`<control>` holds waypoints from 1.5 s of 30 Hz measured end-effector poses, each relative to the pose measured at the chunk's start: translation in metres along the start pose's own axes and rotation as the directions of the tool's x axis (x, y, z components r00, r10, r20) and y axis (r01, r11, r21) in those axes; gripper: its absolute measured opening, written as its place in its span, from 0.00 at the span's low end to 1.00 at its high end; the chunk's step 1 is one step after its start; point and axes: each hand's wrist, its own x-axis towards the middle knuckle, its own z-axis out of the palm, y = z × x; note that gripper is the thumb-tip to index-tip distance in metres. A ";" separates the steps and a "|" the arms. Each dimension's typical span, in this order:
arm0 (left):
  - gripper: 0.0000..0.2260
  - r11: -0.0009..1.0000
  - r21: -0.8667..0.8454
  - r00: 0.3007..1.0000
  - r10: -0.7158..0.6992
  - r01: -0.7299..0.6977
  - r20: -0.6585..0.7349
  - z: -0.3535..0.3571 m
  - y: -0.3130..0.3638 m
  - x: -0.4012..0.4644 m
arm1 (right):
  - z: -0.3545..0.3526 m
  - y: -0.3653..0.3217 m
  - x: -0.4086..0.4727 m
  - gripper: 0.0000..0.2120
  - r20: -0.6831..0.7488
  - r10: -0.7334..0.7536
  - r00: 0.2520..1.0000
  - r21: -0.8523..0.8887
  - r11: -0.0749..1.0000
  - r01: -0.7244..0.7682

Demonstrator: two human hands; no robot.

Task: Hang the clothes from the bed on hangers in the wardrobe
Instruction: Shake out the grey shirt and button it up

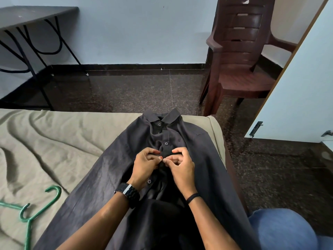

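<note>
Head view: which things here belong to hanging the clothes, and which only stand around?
Belong to the job:
dark shirt, placket pinched by left hand and right hand
green hanger on the bed

Only standing around:
brown plastic chair
black table

- The green hangers (30, 212) at the lower left are cut by the left and bottom edges; how many lie there cannot be told.
- The dark shirt (180, 141) runs off the bottom edge, its hem unseen.
- The left hand (144, 166) and right hand (182, 168) cover the placket between them; whether a button sits there is hidden.
- The desk (36, 15), upper left, is cropped.
- The chair (239, 60) loses its top at the upper edge.
</note>
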 end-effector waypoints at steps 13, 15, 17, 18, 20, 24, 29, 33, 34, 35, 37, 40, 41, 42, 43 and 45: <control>0.08 0.968 0.204 0.982 0.168 -0.147 -0.091 0.016 0.013 0.021 | -0.008 -0.021 0.037 0.12 0.240 0.402 0.884 0.465 0.751 -0.468; 0.08 0.976 0.181 0.988 0.136 -0.121 -0.070 0.021 0.016 0.030 | -0.008 -0.020 0.047 0.11 0.230 0.433 0.872 0.497 0.718 -0.487; 0.07 0.986 0.158 0.998 0.062 -0.058 -0.025 0.021 0.014 0.033 | -0.003 -0.019 0.049 0.09 0.154 0.428 0.891 0.335 0.825 -0.454; 0.07 0.989 0.147 1.000 0.020 -0.021 0.010 0.020 0.011 0.034 | -0.001 -0.017 0.047 0.09 0.090 0.401 0.912 0.200 0.889 -0.411; 0.09 0.991 0.133 0.996 -0.042 0.032 0.075 0.013 0.007 0.033 | 0.002 -0.015 0.037 0.09 -0.018 0.308 0.951 0.015 0.951 -0.308; 0.12 0.984 0.175 0.989 -0.058 0.034 0.135 -0.008 0.008 0.025 | 0.007 -0.007 0.005 0.13 0.039 0.254 0.966 0.120 0.959 -0.257; 0.06 0.760 0.635 0.979 0.009 -0.139 0.203 -0.026 0.001 0.003 | 0.005 0.015 -0.018 0.08 0.150 0.199 0.968 -0.284 0.947 -0.151; 0.07 0.625 0.746 0.958 0.011 -0.231 0.287 -0.027 -0.002 -0.009 | 0.004 0.020 -0.019 0.05 0.170 0.124 0.978 -0.483 0.875 -0.027; 0.08 0.584 0.773 0.954 0.009 -0.248 0.300 -0.027 -0.003 -0.010 | 0.005 0.021 -0.020 0.10 0.173 0.114 0.978 -0.543 0.839 -0.001; 0.09 0.544 0.799 0.954 0.014 -0.258 0.299 -0.028 -0.004 -0.010 | 0.007 0.021 -0.022 0.15 0.173 0.120 0.978 -0.601 0.799 0.009; 0.10 0.488 0.836 0.962 0.034 -0.252 0.270 -0.030 -0.005 -0.009 | 0.011 0.022 -0.024 0.22 0.181 0.142 0.973 -0.678 0.735 0.019; 0.10 0.452 0.863 0.971 0.033 -0.224 0.235 -0.029 -0.008 -0.010 | 0.014 0.023 -0.027 0.21 0.214 0.122 0.969 -0.735 0.673 0.078; 0.10 0.450 0.867 0.972 0.019 -0.216 0.232 -0.027 -0.009 -0.011 | 0.014 0.023 -0.027 0.19 0.220 0.108 0.970 -0.740 0.666 0.094; 0.10 0.447 0.870 0.973 0.007 -0.210 0.231 -0.026 -0.010 -0.012 | 0.013 0.022 -0.027 0.17 0.222 0.095 0.970 -0.731 0.674 0.102; 0.10 0.440 0.874 0.973 0.000 -0.207 0.230 -0.025 -0.012 -0.014 | 0.010 0.022 -0.026 0.14 0.216 0.087 0.973 -0.705 0.703 0.093; 0.10 0.429 0.879 0.972 -0.009 -0.208 0.234 -0.024 -0.014 -0.014 | 0.004 0.021 -0.024 0.09 0.169 0.108 0.980 -0.588 0.809 0.012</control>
